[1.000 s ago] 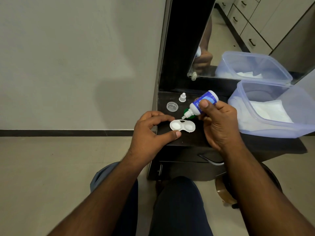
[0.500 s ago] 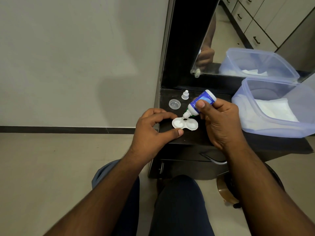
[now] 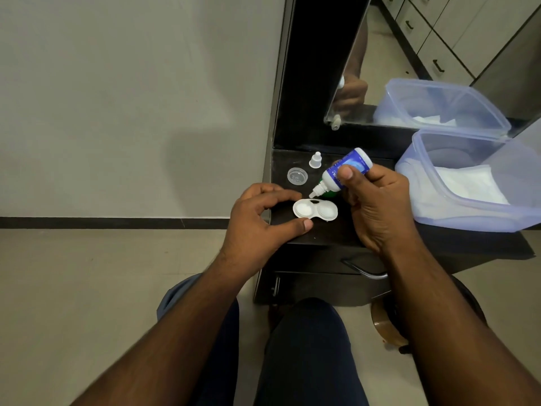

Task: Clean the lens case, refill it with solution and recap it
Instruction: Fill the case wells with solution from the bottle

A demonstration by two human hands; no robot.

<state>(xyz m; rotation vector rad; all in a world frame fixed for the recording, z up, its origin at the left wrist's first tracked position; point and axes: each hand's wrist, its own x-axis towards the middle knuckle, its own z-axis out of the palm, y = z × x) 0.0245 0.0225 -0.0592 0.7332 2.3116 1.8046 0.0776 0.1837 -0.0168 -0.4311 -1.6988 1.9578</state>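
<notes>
A white two-well lens case (image 3: 315,211) lies uncapped on the dark dresser top (image 3: 328,234). My left hand (image 3: 260,224) pinches its left end between thumb and forefinger. My right hand (image 3: 377,206) holds a small blue-labelled solution bottle (image 3: 344,172) tilted down, its white nozzle just above the case between the two wells. A clear round cap (image 3: 297,176) and the bottle's small white cap (image 3: 315,160) sit behind the case. A green cap (image 3: 330,194) peeks out under the bottle.
A translucent plastic box (image 3: 474,212) with white tissues stands at the right of the dresser top. A mirror (image 3: 409,68) rises behind it. The dresser's front edge and a drawer handle (image 3: 363,269) lie below my hands. My knees are underneath.
The bottle tipped down to the left well half a second ago. Now its nozzle has lifted slightly and sits a little to the right. My left hand has kept its hold.
</notes>
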